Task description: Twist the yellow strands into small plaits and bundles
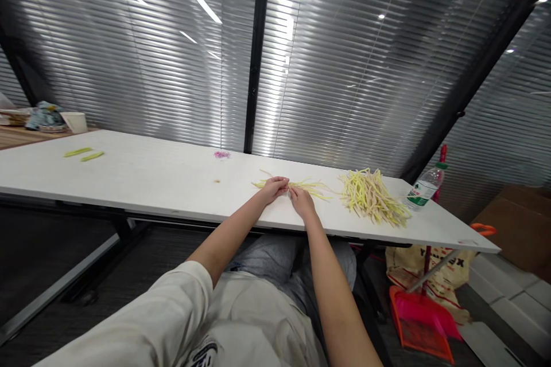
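Thin yellow and pale strips [316, 186] run in a loose bundle under and between my hands, close to the front edge of the white table [172, 180]. My left hand [275, 188] is closed round the middle of the bundle, with strip ends sticking out to its left. Close beside it, my right hand [300, 199] pinches at the strips, its fingertips near those of my left hand. A large tangled pile of similar strips [372, 198] lies to the right of my hands.
A bottle [424, 188] with a green cap stands right of the pile. Two yellow-green bundles [84, 153] lie far left. Pink bits [221, 155] lie near the back edge. A white cup [74, 122] is beyond the left end. A red dustpan [424, 321] is on the floor.
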A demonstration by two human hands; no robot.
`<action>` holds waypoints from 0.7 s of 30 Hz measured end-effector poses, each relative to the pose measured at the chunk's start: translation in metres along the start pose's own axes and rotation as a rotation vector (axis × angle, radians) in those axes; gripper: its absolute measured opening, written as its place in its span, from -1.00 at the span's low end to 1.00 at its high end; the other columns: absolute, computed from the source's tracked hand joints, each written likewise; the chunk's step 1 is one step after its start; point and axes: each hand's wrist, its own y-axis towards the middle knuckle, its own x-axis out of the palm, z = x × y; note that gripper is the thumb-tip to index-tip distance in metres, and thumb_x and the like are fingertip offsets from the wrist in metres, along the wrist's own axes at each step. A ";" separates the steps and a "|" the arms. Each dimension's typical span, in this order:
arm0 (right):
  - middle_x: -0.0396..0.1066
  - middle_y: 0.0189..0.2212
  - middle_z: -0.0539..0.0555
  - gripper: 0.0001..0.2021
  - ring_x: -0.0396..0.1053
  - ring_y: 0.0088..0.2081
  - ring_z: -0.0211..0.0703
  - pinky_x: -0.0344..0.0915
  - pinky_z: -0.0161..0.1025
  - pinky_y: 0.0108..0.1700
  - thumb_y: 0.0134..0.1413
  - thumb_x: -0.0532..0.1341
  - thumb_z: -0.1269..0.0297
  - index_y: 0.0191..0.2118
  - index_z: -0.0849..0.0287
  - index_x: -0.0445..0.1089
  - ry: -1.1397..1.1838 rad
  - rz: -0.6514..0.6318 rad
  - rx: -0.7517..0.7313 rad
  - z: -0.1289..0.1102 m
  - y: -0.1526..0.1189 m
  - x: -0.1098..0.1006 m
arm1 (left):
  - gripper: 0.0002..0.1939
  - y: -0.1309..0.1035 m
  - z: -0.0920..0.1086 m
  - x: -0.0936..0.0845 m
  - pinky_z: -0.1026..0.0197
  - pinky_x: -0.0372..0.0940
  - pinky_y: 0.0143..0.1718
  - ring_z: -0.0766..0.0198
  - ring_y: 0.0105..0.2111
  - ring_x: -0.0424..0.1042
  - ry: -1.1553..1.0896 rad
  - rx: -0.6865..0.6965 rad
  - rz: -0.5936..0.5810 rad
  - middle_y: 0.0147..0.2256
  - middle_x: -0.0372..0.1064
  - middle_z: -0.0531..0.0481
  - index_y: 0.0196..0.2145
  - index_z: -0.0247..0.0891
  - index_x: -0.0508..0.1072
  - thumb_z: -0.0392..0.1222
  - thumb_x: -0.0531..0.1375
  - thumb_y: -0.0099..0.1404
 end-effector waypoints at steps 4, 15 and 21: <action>0.46 -0.23 0.09 -0.71 0.35 -0.24 -0.16 0.19 -0.30 -0.19 0.24 -0.05 0.27 -0.18 0.11 0.42 -0.060 -0.003 -0.006 0.001 0.000 0.002 | -0.84 0.001 0.000 0.000 0.36 0.33 -0.41 0.42 -0.52 0.39 -0.002 -0.011 0.012 -0.53 0.37 0.01 -0.39 -0.35 0.41 -0.32 0.32 0.06; 0.48 -0.25 0.11 -0.71 0.38 -0.26 -0.15 0.20 -0.29 -0.19 0.23 -0.04 0.31 -0.17 0.13 0.42 -0.094 0.027 -0.022 0.002 0.000 0.002 | -0.80 0.000 -0.001 0.000 0.33 0.28 -0.37 0.41 -0.50 0.38 0.029 -0.013 -0.048 -0.51 0.38 0.01 -0.40 -0.36 0.44 -0.29 0.36 -0.01; 0.47 -0.19 0.06 -0.69 0.37 -0.23 -0.17 0.21 -0.31 -0.19 0.22 -0.03 0.26 -0.06 0.08 0.40 0.017 0.066 -0.062 -0.005 -0.002 -0.004 | -0.79 -0.005 -0.004 0.004 0.25 0.26 -0.28 0.31 -0.40 0.42 0.083 0.080 -0.256 -0.44 0.43 -0.09 -0.54 -0.40 0.41 -0.24 0.36 -0.01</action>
